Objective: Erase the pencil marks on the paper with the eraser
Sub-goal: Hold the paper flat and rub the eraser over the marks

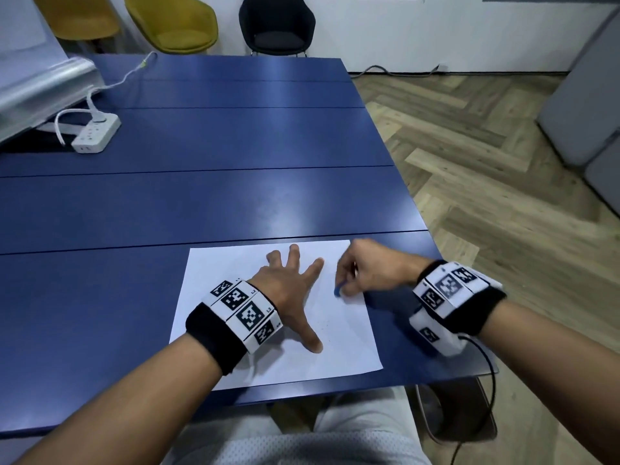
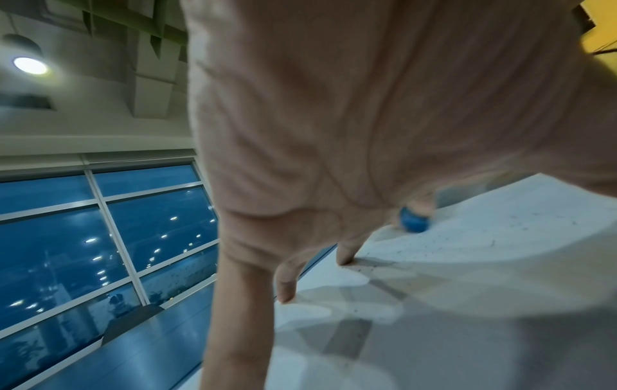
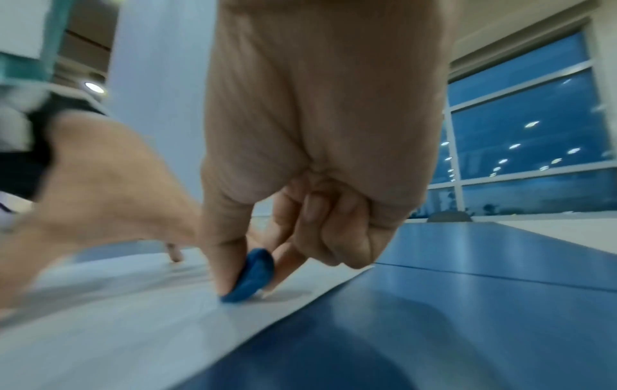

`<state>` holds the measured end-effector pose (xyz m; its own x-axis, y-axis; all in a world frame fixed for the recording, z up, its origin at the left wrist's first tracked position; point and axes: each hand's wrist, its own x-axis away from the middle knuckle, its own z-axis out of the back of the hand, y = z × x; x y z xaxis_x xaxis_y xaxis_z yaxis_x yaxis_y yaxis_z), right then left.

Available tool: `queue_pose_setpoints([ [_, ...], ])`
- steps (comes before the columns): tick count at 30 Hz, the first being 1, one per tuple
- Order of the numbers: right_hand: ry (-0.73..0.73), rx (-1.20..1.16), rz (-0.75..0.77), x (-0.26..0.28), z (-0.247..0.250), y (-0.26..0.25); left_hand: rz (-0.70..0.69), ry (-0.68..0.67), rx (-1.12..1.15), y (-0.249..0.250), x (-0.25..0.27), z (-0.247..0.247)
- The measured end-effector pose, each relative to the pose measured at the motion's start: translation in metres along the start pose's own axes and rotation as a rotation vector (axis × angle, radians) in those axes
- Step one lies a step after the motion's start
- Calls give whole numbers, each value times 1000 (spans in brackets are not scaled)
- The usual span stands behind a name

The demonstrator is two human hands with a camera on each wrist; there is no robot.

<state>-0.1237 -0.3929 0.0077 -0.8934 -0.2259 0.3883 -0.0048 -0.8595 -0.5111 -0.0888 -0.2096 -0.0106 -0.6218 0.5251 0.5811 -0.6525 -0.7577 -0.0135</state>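
A white sheet of paper (image 1: pixel 235 266) lies near the front right corner of the blue table (image 1: pixel 201 196). My left hand (image 1: pixel 288 280) is spread flat on the sheet, fingers straight and apart, pressing it down. My right hand (image 1: pixel 365 270) pinches a small blue eraser (image 1: pixel 337 291) between thumb and fingers at the sheet's right edge. The eraser (image 3: pixel 250 277) touches the paper (image 3: pixel 133 329) in the right wrist view, and shows as a blue blob (image 2: pixel 414 220) in the left wrist view. Fine dark specks dot the paper (image 2: pixel 501 264) near my thumb.
A white power strip (image 1: pixel 97 134) with a cable sits at the table's far left, beside a pale slanted board (image 1: pixel 37 82). Yellow chairs (image 1: pixel 171 21) and a dark chair (image 1: pixel 276 23) stand beyond the far edge. The table's right edge runs close by my right wrist.
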Motion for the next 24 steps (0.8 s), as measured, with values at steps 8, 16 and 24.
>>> queue_pose_setpoints([
  [8,-336,7,18,20,-12,0,5,1,-11,1,-1,-1],
  [16,-150,-86,-20,21,-10,7,3,-7,-17,1,-2,0],
  [24,37,-89,-38,-21,20,6,4,-9,-29,0,0,1],
])
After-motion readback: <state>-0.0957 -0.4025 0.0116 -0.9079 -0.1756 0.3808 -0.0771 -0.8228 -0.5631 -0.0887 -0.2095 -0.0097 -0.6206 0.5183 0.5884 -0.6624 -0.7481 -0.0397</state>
